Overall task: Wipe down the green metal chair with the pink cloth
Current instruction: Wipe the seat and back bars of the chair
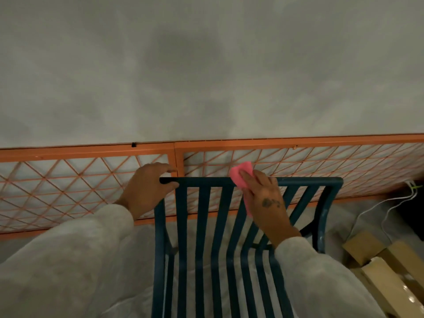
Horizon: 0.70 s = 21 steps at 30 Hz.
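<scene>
The single head view looks steeply down, close over the chair (241,249) back (wall beyond).

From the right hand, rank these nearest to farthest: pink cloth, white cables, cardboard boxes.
1. pink cloth, under the right hand on the chair's top rail.
2. white cables, on the floor to the right.
3. cardboard boxes, lower right corner.

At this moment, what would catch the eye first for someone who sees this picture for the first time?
The bright pink cloth stands out most, pressed by the right hand on the top rail of the dark green chair, a little right of the middle. The left hand closes its grip on the rail's left corner. Behind the chair, an orange lattice fence runs across the grey wall.
</scene>
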{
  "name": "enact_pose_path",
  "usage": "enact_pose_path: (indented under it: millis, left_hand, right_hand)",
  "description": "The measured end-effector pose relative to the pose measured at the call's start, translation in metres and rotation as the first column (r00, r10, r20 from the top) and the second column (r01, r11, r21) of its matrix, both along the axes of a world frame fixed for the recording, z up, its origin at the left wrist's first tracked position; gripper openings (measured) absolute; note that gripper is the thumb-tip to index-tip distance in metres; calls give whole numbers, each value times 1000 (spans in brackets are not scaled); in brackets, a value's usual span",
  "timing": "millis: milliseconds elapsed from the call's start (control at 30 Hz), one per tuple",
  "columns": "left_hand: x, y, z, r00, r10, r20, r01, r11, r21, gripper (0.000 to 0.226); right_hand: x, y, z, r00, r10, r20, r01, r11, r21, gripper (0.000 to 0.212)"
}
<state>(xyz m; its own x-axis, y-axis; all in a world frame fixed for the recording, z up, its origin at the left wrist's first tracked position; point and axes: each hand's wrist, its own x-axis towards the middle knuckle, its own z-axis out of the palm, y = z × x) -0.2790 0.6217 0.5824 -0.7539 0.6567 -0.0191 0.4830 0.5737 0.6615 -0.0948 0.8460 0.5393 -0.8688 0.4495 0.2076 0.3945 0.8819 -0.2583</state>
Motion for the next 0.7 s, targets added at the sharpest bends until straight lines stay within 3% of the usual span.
enact_pose_path:
  millis: [133,233,367,500,600,700]
  left_hand:
    - [22,36,1,966,-233,-108,231,972,-28,28]
    - [40,64,0,944,-285,-166,285,958,-25,24]
    - [60,100,1,930,-318,-184,306,948,-90,18]
    - [68,129,1,943,-280,-179,258,956,-138,13]
    - [74,147,2,937,-314,-157,284,941,-183,16]
    - [88,169,1,924,-356,-140,336,930,-146,13]
  right_hand:
    - [34,61,19,981,-171,93,183,973,-141,49]
    - [29,50,28,964,-237,119,252,959,-129,52]
    - [-5,-1,10,997,26,67,-21,997,-77,83]
    - [0,23,5,990,114,87,-113,994,-14,84]
    - [42,68,13,998,23,56,-22,1000,-9,83]
    - [89,124,17,984,-171,40,171,985,-7,74]
